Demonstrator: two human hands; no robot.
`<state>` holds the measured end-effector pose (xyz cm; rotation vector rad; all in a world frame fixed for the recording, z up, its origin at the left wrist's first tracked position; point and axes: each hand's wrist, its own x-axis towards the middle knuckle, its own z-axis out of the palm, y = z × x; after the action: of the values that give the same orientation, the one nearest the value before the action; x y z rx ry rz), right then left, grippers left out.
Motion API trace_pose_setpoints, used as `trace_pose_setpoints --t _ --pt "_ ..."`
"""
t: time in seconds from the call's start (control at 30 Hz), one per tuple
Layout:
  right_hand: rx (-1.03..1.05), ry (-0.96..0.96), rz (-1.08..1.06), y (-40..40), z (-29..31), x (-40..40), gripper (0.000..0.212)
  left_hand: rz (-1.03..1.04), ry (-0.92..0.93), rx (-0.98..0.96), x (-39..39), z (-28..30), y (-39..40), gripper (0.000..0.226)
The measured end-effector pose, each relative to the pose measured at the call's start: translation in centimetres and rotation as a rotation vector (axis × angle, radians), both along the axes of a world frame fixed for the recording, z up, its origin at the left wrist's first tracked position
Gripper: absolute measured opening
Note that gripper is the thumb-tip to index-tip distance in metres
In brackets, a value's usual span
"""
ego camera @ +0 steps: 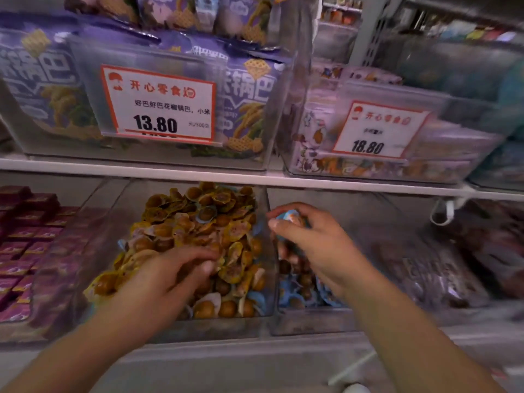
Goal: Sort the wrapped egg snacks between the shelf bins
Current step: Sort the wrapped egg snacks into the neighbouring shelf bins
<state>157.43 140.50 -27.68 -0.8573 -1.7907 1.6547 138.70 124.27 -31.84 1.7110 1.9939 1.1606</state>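
Closest to me, two bare forearms reach in toward the lower shelf. The left hand [167, 275] lies palm-down on the heap of yellow-wrapped egg snacks [198, 228], its fingers curled into the pile; whether it has actually got hold of one I cannot tell (the fingertips are blurred). That heap fills the clear middle bin [181, 327] almost to the top. The right hand [309, 242] is raised over the neighbouring right bin [312, 321], thumb and fingers pinching a blue-wrapped egg snack [290, 217] just beside the wall between the two bins. Below it, more blue-wrapped eggs [300, 293] lie low in that bin. To the left sit rows of maroon packets [25, 239]. Above, past the white shelf edge [255, 178], stand purple snack bags [51, 89] behind a price tag [158, 104] reading 13.80, and a second tag [378, 131] reads 18.80.
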Motion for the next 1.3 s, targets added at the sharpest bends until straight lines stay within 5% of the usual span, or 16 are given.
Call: trace_pose_setpoints --t 0.2,0.27,0.33,0.5,0.63,0.73,1.07,1.17,1.3 --pt "-0.012 -0.483 -0.024 3.7 -2.7 3.9 0.071 -0.109 0.16 -0.149 -1.9 -0.2 -1.1 0.025" --pt "0.167 -0.555 -0.08 4.2 -3.1 3.9 0.054 -0.121 0.286 -0.14 -2.7 -0.1 -1.3 0.02" --pt "0.301 -0.421 -0.173 4.0 -2.9 3.2 0.029 -0.153 0.421 -0.194 -3.5 -0.2 -1.4 0.01" --pt "0.697 -0.133 -0.048 0.6 -2.2 0.7 0.018 -0.173 0.496 -0.367 -4.1 -0.6 -1.5 0.026" --pt "1.232 -0.231 0.259 -3.6 -2.1 -2.0 0.024 -0.155 0.504 -0.366 -4.1 -0.7 -0.9 0.027" --pt "1.238 -0.498 0.448 -4.9 -2.6 -4.0 0.029 -0.133 0.481 -0.341 -4.0 -0.8 -0.7 0.024" --pt "1.235 -1.024 0.574 -3.6 -2.9 -6.6 0.053 0.325 -0.183 0.107 -3.8 0.5 -3.0 0.016" --pt "1.154 -1.038 0.592 -4.0 -2.3 -7.1 0.048 0.323 -0.473 0.157 -3.1 1.1 -3.2 0.001" --pt "1.081 -0.965 0.49 -4.6 -2.3 -7.0 0.036 0.333 -0.771 0.111 -2.8 1.7 -3.0 0.026"
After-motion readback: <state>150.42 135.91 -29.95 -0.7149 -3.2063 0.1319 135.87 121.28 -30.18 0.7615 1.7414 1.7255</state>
